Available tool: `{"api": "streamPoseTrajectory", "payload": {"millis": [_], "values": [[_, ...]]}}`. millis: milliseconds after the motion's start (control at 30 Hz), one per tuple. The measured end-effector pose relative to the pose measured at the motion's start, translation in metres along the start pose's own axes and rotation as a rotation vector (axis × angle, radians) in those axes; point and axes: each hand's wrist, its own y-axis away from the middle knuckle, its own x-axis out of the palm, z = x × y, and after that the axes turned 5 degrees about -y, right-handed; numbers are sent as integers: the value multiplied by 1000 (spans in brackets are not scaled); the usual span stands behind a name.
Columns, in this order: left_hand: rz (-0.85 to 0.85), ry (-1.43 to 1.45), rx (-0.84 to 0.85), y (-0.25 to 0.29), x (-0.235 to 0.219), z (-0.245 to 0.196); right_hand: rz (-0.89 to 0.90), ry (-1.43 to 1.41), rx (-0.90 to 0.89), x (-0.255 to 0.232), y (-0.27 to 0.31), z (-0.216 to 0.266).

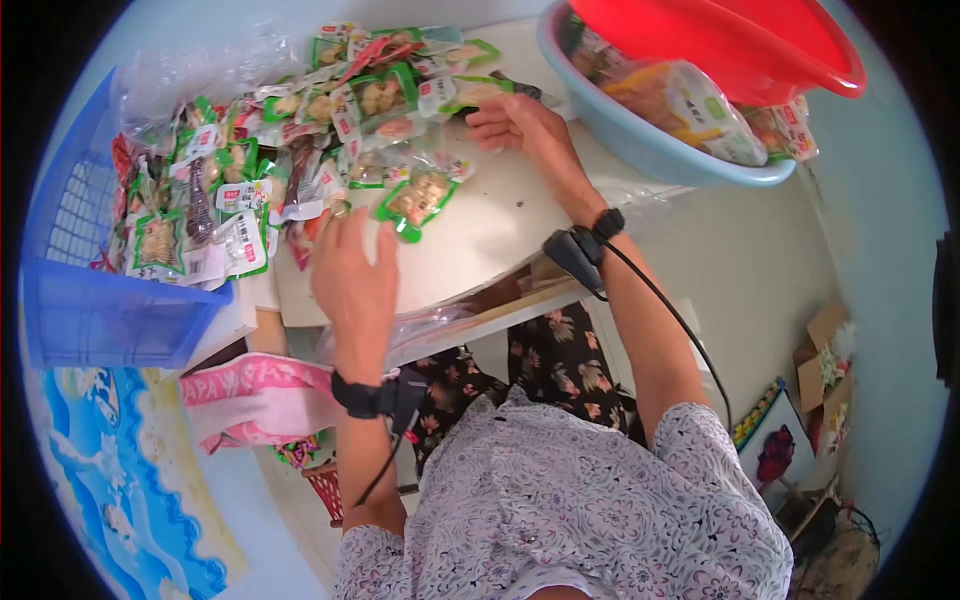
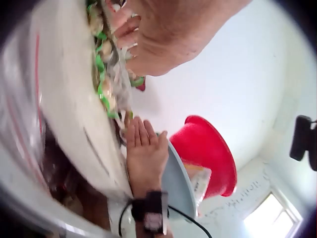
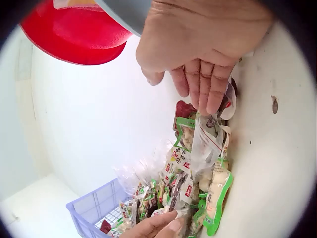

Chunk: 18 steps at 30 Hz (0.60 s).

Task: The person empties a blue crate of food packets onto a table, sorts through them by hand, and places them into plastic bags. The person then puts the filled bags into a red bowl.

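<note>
Both hands work a heap of snack packets [image 1: 300, 140] spread across the table [image 1: 480, 240], well inside its far part, with some spilling into the blue basket [image 1: 80, 300] at the left. The left hand [image 1: 350, 270] lies flat with fingers straight, pressing on packets at the heap's near edge, holding none; the right hand [image 1: 520, 125] rests at the heap's right side, fingers extended and relaxed on a clear packet [image 3: 205, 141], not gripping it. The packets look slick and overlap loosely, so a sweep with flat fingers could push several off the near table edge. The grey basin [image 1: 650, 150] with the red basin [image 1: 760, 50] in it overhangs the table corner; a bump from the right forearm might tip it.
</note>
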Motion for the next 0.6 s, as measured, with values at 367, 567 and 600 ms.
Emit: {"api": "streamPoseTrajectory", "payload": {"millis": [367, 567, 600], "values": [[-20, 487, 412, -46, 10, -169, -126, 464, -41, 13, 7, -27], [228, 134, 537, -48, 89, -204, -31, 902, -479, 7, 14, -27], [316, 127, 522, -50, 95, -208, -26, 916, -497, 13, 14, -25]]}}
